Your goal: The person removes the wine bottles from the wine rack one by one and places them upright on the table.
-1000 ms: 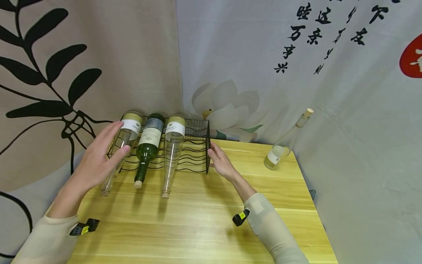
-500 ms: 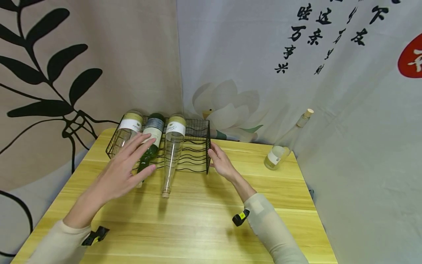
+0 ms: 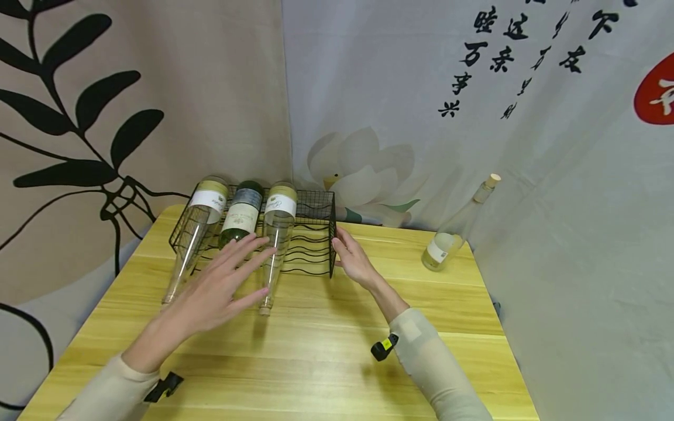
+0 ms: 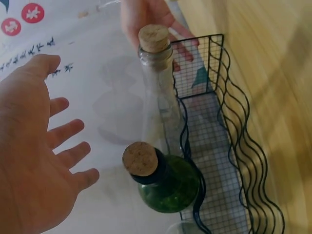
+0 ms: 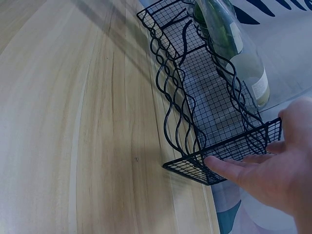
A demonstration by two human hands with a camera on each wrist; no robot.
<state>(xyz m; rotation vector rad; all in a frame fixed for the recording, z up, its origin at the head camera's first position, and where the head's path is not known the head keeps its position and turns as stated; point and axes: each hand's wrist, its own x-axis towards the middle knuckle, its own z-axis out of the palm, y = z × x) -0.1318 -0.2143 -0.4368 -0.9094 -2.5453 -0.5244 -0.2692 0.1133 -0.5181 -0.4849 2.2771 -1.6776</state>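
My left hand [image 3: 221, 286] hovers with spread fingers over the necks of the bottles and holds nothing. Below it a green wine bottle [image 3: 242, 216] lies in a black wire rack [image 3: 316, 202], its neck hidden by the hand in the head view. Its cork [image 4: 140, 159] shows in the left wrist view. A clear bottle [image 3: 209, 199] lies to its left and another clear bottle [image 3: 280, 204] to its right, all with necks toward me. My right hand [image 3: 355, 260] rests against the rack's right end, fingers [image 5: 229, 168] extended along the mesh panel.
A corked clear bottle [image 3: 437, 251] stands at the wooden table's [image 3: 326, 362] back right corner. The rack's right part shows bare wavy wires. Printed curtains [image 3: 368, 88] hang close behind the table and along its right side.
My left hand has moved right, from the left clear bottle across the green one toward the right clear bottle. The right hand stays at the rack's end; the bottles have not moved.
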